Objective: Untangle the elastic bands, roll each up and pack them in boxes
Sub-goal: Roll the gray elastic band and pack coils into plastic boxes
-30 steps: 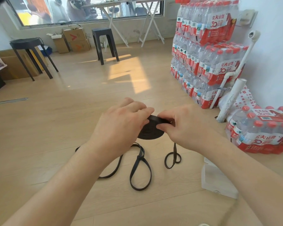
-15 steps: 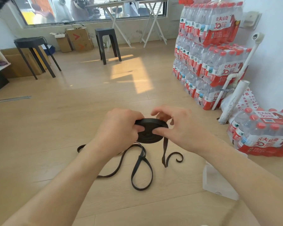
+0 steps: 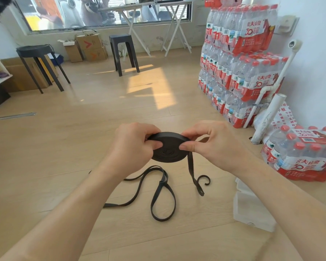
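A flat black roll of elastic band [image 3: 168, 148] is held above the wooden floor between both hands. My left hand [image 3: 134, 146] grips its left edge with curled fingers and thumb. My right hand [image 3: 213, 142] pinches its right edge, thumb on the near rim. A loose tail [image 3: 192, 172] hangs from the roll's right side down to the floor, where its end curls. More black band [image 3: 158, 194] lies in loops on the floor below my hands. A clear plastic box [image 3: 250, 208] sits on the floor under my right forearm, partly hidden by it.
Shrink-wrapped packs of water bottles [image 3: 239, 68] are stacked against the right wall, with one more pack [image 3: 301, 153] on the floor. White pipes [image 3: 267, 117] lean beside them. Two dark stools [image 3: 124, 51] and cardboard boxes [image 3: 90, 47] stand at the back, under a window.
The roll has turned in my hands, taking up more band, so the hanging tail has shortened. My right hand has regripped the right rim. The view has shifted a little.
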Available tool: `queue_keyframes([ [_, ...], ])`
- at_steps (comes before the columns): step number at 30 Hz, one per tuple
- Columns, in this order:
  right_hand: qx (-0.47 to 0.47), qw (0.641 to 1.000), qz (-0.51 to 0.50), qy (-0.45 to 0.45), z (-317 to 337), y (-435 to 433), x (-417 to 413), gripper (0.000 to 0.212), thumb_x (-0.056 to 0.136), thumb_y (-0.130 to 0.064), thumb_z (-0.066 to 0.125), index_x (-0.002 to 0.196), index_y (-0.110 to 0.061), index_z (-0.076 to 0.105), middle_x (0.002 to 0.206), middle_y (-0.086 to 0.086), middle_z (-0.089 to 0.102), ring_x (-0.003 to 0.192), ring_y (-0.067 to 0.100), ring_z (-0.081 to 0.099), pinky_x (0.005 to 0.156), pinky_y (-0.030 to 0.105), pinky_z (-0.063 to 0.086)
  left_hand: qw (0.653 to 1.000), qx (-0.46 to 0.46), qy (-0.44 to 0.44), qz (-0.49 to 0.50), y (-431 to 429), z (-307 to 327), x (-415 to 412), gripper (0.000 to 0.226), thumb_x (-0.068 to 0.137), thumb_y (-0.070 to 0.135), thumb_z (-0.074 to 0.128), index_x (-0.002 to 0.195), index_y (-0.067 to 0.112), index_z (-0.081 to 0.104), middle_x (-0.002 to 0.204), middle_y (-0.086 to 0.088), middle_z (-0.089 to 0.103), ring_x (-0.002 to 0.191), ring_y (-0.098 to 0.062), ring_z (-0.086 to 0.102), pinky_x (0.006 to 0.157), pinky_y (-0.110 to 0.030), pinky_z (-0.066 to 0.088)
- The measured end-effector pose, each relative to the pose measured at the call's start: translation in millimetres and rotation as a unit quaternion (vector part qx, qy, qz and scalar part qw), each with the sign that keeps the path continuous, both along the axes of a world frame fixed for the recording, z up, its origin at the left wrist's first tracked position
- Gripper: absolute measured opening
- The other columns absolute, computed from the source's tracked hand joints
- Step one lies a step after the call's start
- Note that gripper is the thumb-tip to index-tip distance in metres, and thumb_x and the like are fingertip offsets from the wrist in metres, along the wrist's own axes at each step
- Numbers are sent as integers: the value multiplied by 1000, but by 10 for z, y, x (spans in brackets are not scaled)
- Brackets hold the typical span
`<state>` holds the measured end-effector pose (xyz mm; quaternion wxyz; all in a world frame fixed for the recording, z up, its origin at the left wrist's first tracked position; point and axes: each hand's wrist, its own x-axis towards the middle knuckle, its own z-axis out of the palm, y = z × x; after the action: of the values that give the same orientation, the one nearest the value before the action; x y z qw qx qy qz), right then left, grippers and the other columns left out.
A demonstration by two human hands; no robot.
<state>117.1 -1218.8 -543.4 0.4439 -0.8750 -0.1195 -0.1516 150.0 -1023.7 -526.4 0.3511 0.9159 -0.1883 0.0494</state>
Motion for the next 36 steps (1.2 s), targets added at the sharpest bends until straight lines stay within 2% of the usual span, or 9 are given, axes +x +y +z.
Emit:
queue_keyframes([
  [3, 40, 999, 17, 22, 1, -12, -6, 25, 72, -6, 81, 92, -20, 77, 82, -8, 68, 78, 6, 64, 75, 23, 55, 999, -36, 20, 1, 21, 24, -8, 20, 80, 4, 69, 84, 24, 72, 75, 7, 70, 76, -16, 65, 77, -40, 55],
  [8, 27, 1000, -7, 7, 7, -8, -31, 22, 75, -13, 80, 94, -23, 76, 78, -9, 67, 75, 3, 61, 65, 10, 45, 996, -77, 37, 7, 42, 41, 2, 27, 80, 3, 70, 79, 30, 71, 70, 12, 71, 74, -11, 67, 77, -39, 57],
  [11, -2, 1000, -24, -11, 4, 10, -47, 16, 77, -19, 79, 93, -21, 77, 76, -9, 68, 74, 8, 61, 65, 13, 47, 994, -103, 43, 9, 46, 44, 5, 34, 79, 1, 69, 73, 34, 68, 68, 17, 70, 66, -3, 65, 74, -32, 57],
  [14, 6, 1000, -14, -10, -2, 18, -47, 20, 77, -14, 78, 96, -21, 76, 78, -10, 71, 75, 6, 64, 67, 16, 51, 989, -132, 61, 13, 52, 64, 9, 34, 81, -1, 67, 73, 31, 67, 63, 19, 69, 58, 2, 62, 64, -23, 55],
  [19, 73, 996, -21, 36, 5, 33, -47, 22, 77, -13, 78, 96, -23, 77, 78, -13, 74, 71, -2, 66, 68, 11, 50, 979, -182, 84, 30, 74, 60, 35, 30, 81, -2, 68, 76, 27, 68, 65, 10, 71, 58, -3, 65, 54, -18, 54],
  [27, 190, 979, -30, 73, -14, 66, -45, 25, 75, -8, 79, 97, -19, 76, 87, -5, 76, 82, 7, 71, 77, 19, 55, 965, -232, 114, 47, 87, 36, 61, 25, 81, -2, 68, 81, 23, 70, 73, 3, 74, 68, -14, 70, 60, -29, 59],
  [30, 173, 982, -40, 64, -9, 60, -32, 23, 76, -11, 79, 95, -23, 75, 87, -5, 76, 85, 11, 70, 80, 23, 56, 958, -245, 141, 41, 68, 14, 56, 21, 82, -3, 66, 85, 18, 69, 76, -2, 75, 73, -21, 71, 64, -37, 60],
  [32, 140, 988, -37, 55, 4, 58, -37, 21, 78, -10, 77, 92, -26, 74, 85, -7, 76, 81, 8, 70, 78, 20, 56, 957, -238, 162, 31, 63, -4, 63, 18, 84, -4, 64, 89, 12, 69, 81, -7, 74, 78, -26, 71, 67, -39, 60],
  [36, 13, 999, -45, -5, -5, 91, -65, 13, 81, -8, 73, 91, -16, 75, 76, -8, 71, 75, 8, 64, 68, 16, 51, 966, -166, 199, -7, 30, -30, 62, 18, 88, -2, 59, 96, 14, 64, 88, -4, 73, 85, -23, 70, 71, -39, 60],
])
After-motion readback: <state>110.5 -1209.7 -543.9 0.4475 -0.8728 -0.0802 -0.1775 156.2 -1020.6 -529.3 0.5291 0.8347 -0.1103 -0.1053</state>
